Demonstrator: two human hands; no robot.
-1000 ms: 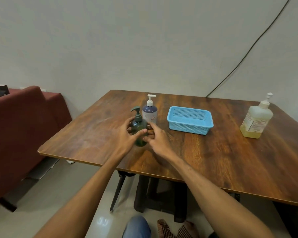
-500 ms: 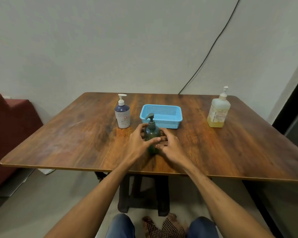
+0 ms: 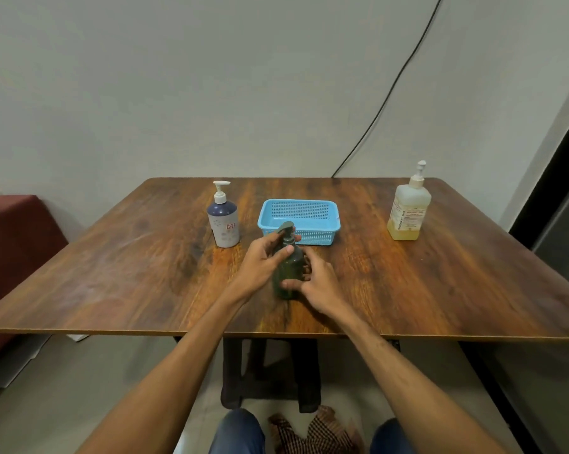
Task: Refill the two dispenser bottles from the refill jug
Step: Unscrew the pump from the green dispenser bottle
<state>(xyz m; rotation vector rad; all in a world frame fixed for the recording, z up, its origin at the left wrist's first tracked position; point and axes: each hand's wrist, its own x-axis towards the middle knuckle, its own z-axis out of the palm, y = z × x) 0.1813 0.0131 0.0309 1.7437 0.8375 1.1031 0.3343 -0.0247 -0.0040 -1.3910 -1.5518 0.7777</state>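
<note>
A view from the person's head, looking down over both bare forearms at a wooden table. At the far left edge a dark red seat is cut off by the frame.

Left of centre, a white and navy pump bottle stands upright and untouched. Just right of it, the left hand wraps its fingers around the neck and pump of a dark green pump bottle, thumb pressed against the shoulder. This bottle stands on the table near the middle, in front of the person. The right hand clasps its lower body, thumb across the front near the base.

Behind the green bottle, close to its pump, sits a pale blue mesh basket. Well apart at the far right stands the refill jug, upright with its own pump on and a shallow band of yellow liquid at the bottom.

The hands look set to unscrew the pump. If the lower hand slips on the smooth plastic, the bottle could spin or tip. A pump lifted out wet could drip on the wood. The jug holds little, so two bottles may not both fill.

The fingers behind the green bottle are hidden. Neither dispenser shows its liquid level. The labels are too small to read.
</note>
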